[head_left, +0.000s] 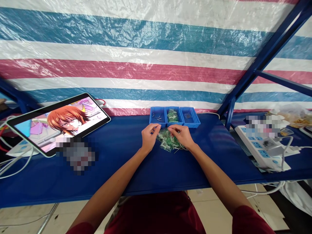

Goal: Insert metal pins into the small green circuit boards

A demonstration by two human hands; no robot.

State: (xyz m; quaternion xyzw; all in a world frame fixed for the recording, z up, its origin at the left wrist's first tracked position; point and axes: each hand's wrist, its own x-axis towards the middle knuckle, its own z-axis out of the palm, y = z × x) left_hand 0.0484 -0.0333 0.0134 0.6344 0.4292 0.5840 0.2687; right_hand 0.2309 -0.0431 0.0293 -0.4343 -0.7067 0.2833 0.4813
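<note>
In the head view, holding the left hand (149,138) with thumb and fingertips drawn close together, in front and to the left of the middle blue rectangular plastic bin (175,123), and holding the right hand (182,135) in a similar close pinch in front of that same bin; not being able to tell about anything gripped between either set of fingertips, given the smallness of any such piece. Seeing a loose heap of small clear-and-green plastic packets (168,143) on the dark blue tabletop (126,165) beneath both hands, in front of the middle bin. Probably risking a slip by pinching with fingertips alone, and so losing a small piece among shiny, slippery film. Also seeing thin grey metal rods (179,150) poking from the heap's near edge, in front of the middle bin; perhaps risking scattering them by brushing past with the right wrist. Finally, noticing more green packets (173,115) inside the middle bin, and metal pieces inside both the blue plastic bin to its left (158,110) and the blue plastic bin to its right (192,125); possibly risking mix-ups by letting go over the wrong wall, given such close neighbours.
</note>
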